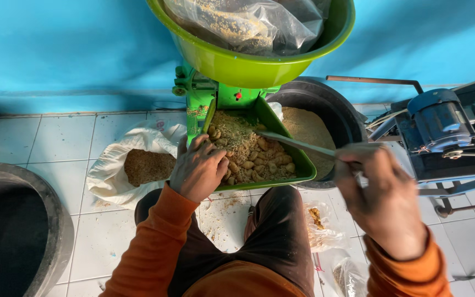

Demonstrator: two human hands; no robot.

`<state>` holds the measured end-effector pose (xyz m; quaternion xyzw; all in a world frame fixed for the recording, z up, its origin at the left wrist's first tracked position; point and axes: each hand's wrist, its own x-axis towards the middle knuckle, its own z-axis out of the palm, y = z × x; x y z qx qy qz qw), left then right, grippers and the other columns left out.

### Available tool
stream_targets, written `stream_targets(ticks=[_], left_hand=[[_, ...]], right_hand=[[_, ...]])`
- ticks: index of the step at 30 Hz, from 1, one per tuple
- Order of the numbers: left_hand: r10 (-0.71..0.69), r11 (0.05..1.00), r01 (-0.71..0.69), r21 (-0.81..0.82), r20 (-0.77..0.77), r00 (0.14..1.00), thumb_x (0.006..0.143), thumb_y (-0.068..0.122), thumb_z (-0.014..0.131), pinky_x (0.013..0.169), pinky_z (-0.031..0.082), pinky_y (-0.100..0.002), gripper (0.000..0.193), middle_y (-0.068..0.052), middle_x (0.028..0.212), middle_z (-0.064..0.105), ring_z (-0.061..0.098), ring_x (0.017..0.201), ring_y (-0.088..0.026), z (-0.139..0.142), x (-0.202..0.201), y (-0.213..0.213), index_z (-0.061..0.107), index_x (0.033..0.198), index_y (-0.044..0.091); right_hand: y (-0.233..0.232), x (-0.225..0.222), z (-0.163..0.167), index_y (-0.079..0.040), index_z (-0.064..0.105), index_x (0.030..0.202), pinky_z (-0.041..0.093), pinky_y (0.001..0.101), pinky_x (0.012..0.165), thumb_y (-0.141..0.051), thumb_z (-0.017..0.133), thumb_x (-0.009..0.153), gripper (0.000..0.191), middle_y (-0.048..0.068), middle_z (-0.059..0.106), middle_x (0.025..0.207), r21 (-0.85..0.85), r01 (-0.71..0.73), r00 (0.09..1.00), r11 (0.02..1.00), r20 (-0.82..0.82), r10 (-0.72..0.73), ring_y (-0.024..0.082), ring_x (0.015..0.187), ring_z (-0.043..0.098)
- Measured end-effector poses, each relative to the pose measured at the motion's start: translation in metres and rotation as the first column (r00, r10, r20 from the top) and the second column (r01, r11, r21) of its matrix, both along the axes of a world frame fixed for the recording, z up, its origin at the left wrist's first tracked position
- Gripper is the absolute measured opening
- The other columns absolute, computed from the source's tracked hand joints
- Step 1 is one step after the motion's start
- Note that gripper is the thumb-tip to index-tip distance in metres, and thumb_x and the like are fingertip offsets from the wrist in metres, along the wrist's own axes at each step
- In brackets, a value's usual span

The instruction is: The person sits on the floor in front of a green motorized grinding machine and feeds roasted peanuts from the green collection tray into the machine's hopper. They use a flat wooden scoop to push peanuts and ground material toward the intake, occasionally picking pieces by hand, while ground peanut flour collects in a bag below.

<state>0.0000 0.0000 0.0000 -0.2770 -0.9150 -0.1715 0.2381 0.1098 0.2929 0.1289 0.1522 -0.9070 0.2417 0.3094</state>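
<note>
A green metal chute tray (302, 163) sticks out from a green machine (196, 91) and holds brown pellets and crumbly meal (254, 157). My left hand (198, 169) rests on the tray's left rim with its fingers down in the pellets. My right hand (377, 192) is closed around the handle of a long metal spoon (295, 143), whose tip reaches into the tray from the right. Orange sleeves cover both arms.
Above the machine sits a large green basin (254, 69) with plastic bags of feed inside. A black tub of meal (328, 118) stands behind the tray. A white sack of brown grain (138, 165) lies left, another black tub (39, 231) far left, a blue motor (441, 126) right.
</note>
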Motion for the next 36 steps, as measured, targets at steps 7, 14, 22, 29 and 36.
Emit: stream_targets(ticks=[7, 14, 22, 29, 36], left_hand=[[-0.002, 1.000, 0.002, 0.005, 0.036, 0.999, 0.085, 0.023, 0.073, 0.111, 0.036, -0.054, 0.015, -0.007, 0.095, 0.074, 0.059, 0.121, -0.031, 0.001, 0.000, -0.007, 0.077, 0.091, 0.010], [-0.022, 1.000, 0.023, -0.013, 0.024, 0.999, 0.084, 0.025, 0.075, 0.109, 0.035, -0.055, 0.018, -0.006, 0.097, 0.075, 0.058, 0.119, -0.031, -0.001, -0.008, -0.010, 0.079, 0.094, 0.011], [-0.021, 0.999, 0.021, -0.029, 0.003, 1.000, 0.083, 0.026, 0.075, 0.106, 0.036, -0.053, 0.018, -0.006, 0.094, 0.072, 0.059, 0.114, -0.029, -0.004, -0.012, -0.010, 0.078, 0.090, 0.009], [-0.080, 0.996, 0.078, 0.040, 0.044, 0.996, 0.085, 0.022, 0.075, 0.099, 0.040, -0.049, 0.012, -0.005, 0.091, 0.069, 0.058, 0.107, -0.029, -0.004, -0.012, -0.012, 0.076, 0.091, 0.011], [-0.051, 0.998, 0.049, 0.025, 0.052, 0.997, 0.086, 0.024, 0.076, 0.100, 0.039, -0.047, 0.014, -0.004, 0.093, 0.070, 0.058, 0.106, -0.028, -0.009, -0.019, -0.011, 0.078, 0.091, 0.011]], right_hand=[[-0.021, -0.001, -0.026, 0.002, 0.059, 0.101, 0.058, 0.0320, 0.067, 0.007, 0.070, 0.091, 0.015, 0.016, 0.070, 0.102, -0.043, 0.034, 0.998, 0.998, -0.045, -0.036, 0.023, 0.080, 0.071], [-0.043, -0.036, -0.072, 0.002, 0.059, 0.099, 0.061, 0.0340, 0.078, 0.008, 0.068, 0.089, 0.015, 0.014, 0.071, 0.105, -0.061, -0.048, 0.987, 0.997, -0.157, 0.038, 0.026, 0.089, 0.071], [-0.056, -0.039, -0.106, 0.002, 0.062, 0.102, 0.059, 0.0372, 0.081, 0.005, 0.069, 0.090, 0.014, 0.015, 0.071, 0.110, 0.012, -0.043, 0.986, 0.999, -0.158, 0.044, 0.027, 0.089, 0.069], [-0.065, -0.055, -0.094, 0.002, 0.064, 0.104, 0.059, 0.0398, 0.084, 0.003, 0.071, 0.088, 0.017, 0.014, 0.071, 0.110, 0.030, -0.102, 0.983, 0.994, -0.150, 0.105, 0.028, 0.092, 0.069], [-0.037, -0.030, -0.056, 0.004, 0.062, 0.102, 0.062, 0.0334, 0.080, 0.008, 0.068, 0.091, 0.014, 0.015, 0.071, 0.107, -0.074, -0.088, 0.986, 0.993, -0.151, 0.077, 0.026, 0.092, 0.073]])
